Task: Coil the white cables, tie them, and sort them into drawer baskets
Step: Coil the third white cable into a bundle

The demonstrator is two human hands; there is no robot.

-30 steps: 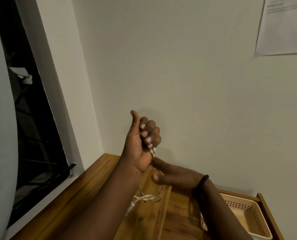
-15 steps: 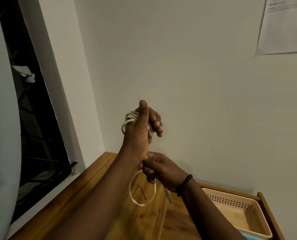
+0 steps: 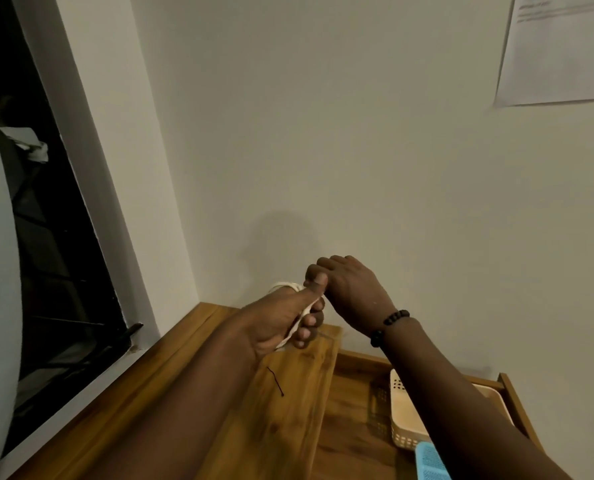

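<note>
My left hand (image 3: 281, 320) is closed around a coiled white cable (image 3: 286, 286), with loops showing above the thumb and a strand running through the palm. My right hand (image 3: 349, 289), with a bead bracelet at the wrist, is clenched right beside the left thumb, seemingly on the cable's end; the end itself is hidden. Both hands hover above the wooden top (image 3: 281, 420). A short black twist tie (image 3: 275, 380) lies on the wood below my left hand. A beige perforated basket (image 3: 404, 415) sits in the open drawer at right, partly behind my right forearm.
A blue basket corner (image 3: 430, 460) shows at the bottom edge beside the beige one. The drawer's wooden frame (image 3: 512, 398) runs along the right. A dark window (image 3: 46, 258) fills the left side. A paper sheet (image 3: 562, 46) hangs on the wall, upper right.
Both hands have dropped lower toward the wood. The hanging loop of cable has been gathered into my left hand. My right hand moved from below the left hand up beside its thumb.
</note>
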